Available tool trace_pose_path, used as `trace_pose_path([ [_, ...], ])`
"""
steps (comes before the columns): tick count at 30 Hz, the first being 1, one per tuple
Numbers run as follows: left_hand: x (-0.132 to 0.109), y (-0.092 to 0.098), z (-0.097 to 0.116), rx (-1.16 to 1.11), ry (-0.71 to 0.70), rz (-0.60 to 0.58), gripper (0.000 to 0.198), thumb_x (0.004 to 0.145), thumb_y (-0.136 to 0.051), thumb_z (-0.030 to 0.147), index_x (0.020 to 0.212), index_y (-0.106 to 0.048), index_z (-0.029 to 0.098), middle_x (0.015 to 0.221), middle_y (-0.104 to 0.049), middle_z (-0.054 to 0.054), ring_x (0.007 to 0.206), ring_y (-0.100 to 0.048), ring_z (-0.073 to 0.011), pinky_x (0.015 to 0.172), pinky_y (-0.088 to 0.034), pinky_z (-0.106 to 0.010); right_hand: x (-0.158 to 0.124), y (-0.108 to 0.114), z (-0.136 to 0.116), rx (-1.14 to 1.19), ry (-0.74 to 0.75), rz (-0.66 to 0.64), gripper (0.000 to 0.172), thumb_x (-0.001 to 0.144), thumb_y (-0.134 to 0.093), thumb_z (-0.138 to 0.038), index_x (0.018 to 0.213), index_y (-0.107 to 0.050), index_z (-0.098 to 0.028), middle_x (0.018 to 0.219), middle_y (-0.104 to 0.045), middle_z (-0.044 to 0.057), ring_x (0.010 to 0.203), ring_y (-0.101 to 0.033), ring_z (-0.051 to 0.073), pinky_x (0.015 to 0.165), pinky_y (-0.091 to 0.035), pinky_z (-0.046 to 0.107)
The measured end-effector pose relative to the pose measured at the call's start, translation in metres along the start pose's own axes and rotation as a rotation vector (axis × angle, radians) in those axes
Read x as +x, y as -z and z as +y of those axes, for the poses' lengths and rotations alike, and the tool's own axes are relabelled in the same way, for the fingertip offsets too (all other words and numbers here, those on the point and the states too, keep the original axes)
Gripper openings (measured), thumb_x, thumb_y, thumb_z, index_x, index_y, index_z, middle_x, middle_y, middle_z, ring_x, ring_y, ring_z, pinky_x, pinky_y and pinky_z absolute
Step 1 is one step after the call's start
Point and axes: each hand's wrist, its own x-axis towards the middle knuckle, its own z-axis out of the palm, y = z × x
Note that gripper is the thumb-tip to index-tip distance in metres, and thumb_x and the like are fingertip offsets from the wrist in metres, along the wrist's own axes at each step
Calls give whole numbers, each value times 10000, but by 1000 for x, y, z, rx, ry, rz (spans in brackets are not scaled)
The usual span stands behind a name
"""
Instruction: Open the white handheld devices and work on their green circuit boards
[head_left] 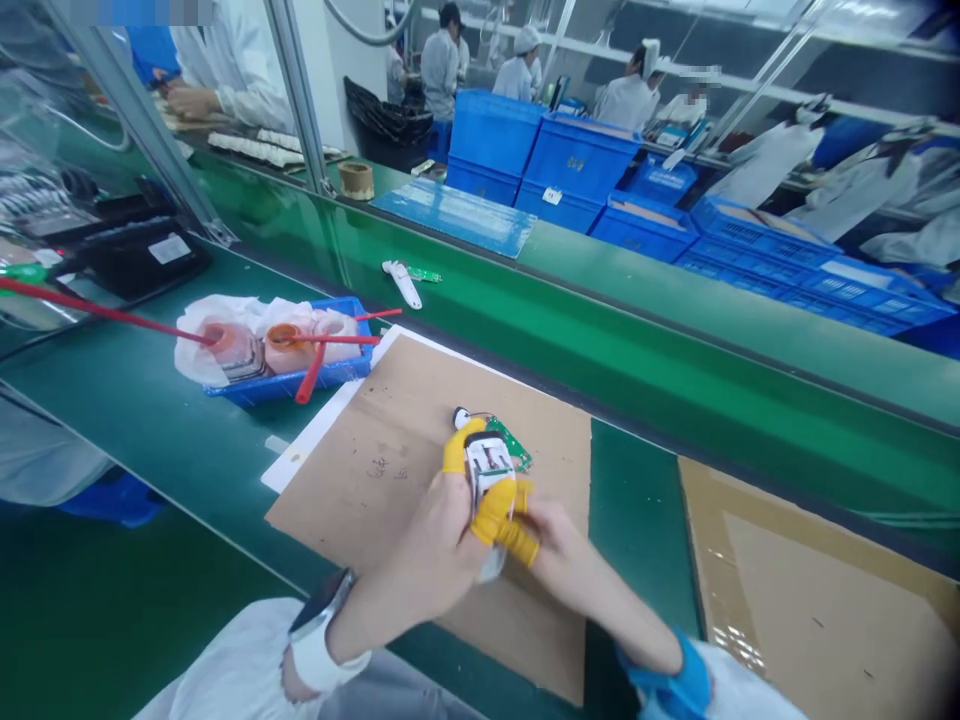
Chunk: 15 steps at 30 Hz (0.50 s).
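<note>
My left hand (442, 535), with yellow finger cots on its fingers, is closed around a small white plastic device housing (489, 457) with a dark end. Yellow cots also cover the fingers of my right hand (546, 530), which are bent together against the housing's lower right side. Just beyond the housing is a green circuit board (510, 440), with a small white and black part (461, 416) by its upper left; a thin wire runs between them. Whether the board is joined to the housing is hidden by my fingers. Beneath everything lies a brown cardboard sheet (360, 440).
Left of the cardboard, a blue tray (315, 378) holds wrapped containers with red sticks. A white casing (405, 284) and another green board (429, 274) lie on the green conveyor. A second cardboard piece (810, 590) is at right. Blue crates (577, 160) and several workers stand beyond.
</note>
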Motion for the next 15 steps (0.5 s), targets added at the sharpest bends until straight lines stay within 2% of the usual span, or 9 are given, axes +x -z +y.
trace_pose_path([
  [2,14,10,-3,80,-42,76,361,843,-592,405,1142,-584,202,1264,-593,-131,1262,-461,-284,1108,-256,-406,32,36,16,-51,-52,58,532,754,-592,-684,773,-695,-162,773,-703,59,732,-665,218,662,-558,336],
  [4,25,19,-8,184,-63,172,417,836,-592,401,1200,-561,201,1317,-560,-138,1301,-419,-304,1121,-216,-442,70,76,38,-128,-151,194,424,768,-679,-552,883,-674,-144,828,-695,49,756,-658,192,697,-550,332],
  [5,29,22,-10,244,-57,203,422,815,-615,390,1186,-578,192,1311,-565,-149,1296,-421,-326,1117,-215,-467,89,97,49,-172,-211,287,353,825,-664,-462,955,-643,-134,868,-680,42,765,-650,166,721,-546,332],
  [7,33,26,-16,320,-40,221,393,771,-657,359,1122,-632,182,1261,-601,-167,1266,-446,-370,1106,-230,-506,124,135,71,-258,-336,435,264,908,-589,-365,1035,-601,-134,929,-648,35,775,-635,145,721,-545,334],
  [9,33,27,-23,322,-40,209,337,751,-669,336,1063,-676,207,1218,-635,-153,1248,-463,-384,1108,-232,-523,149,165,86,-335,-449,543,253,923,-571,-334,1084,-582,-140,1021,-625,51,851,-628,159,751,-545,349],
  [12,25,26,-33,233,-10,228,291,733,-681,309,1016,-714,251,1182,-663,-122,1228,-482,-384,1117,-234,-534,167,193,93,-434,-603,633,259,914,-586,-314,1113,-579,-149,1100,-605,65,935,-616,187,801,-538,381],
  [15,17,25,-44,151,-22,346,247,733,-674,293,969,-739,261,1133,-682,-121,1192,-511,-379,1130,-231,-528,178,195,79,-553,-643,732,331,912,-580,-349,1191,-547,-172,1238,-544,92,1083,-560,238,915,-482,465],
])
